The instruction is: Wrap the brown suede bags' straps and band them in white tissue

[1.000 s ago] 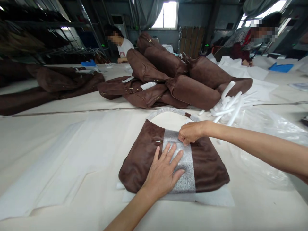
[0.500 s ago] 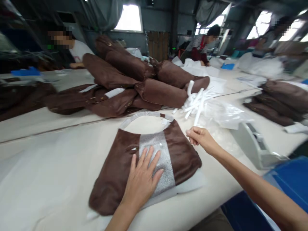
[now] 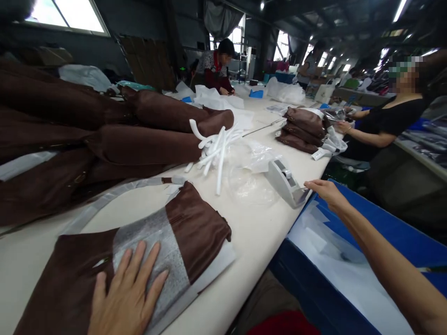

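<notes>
A brown handbag (image 3: 195, 232) lies flat on the table, a grey translucent wrap (image 3: 150, 232) around its middle and pale wrapping along its strap (image 3: 115, 197). My left hand (image 3: 125, 293) rests on the bag and wrap, fingers spread. Over the table's right edge, my right hand (image 3: 326, 191) pinches the end of clear tape at the front of a grey tape dispenser (image 3: 284, 184). White sheeting (image 3: 223, 253) shows under the bag's near side.
Brown bags (image 3: 150, 149) are heaped behind, beside white foam strips (image 3: 219, 163) and clear plastic bags (image 3: 251, 186). A blue bin (image 3: 296, 284) with white sheets stands by the table's right edge. One co-worker (image 3: 387, 116) handles bags at the right; another (image 3: 218, 70) works farther back.
My view has swung right. My right hand has moved from beside the bag to the tape dispenser and pinches tape there. My left hand stays on the bag.
</notes>
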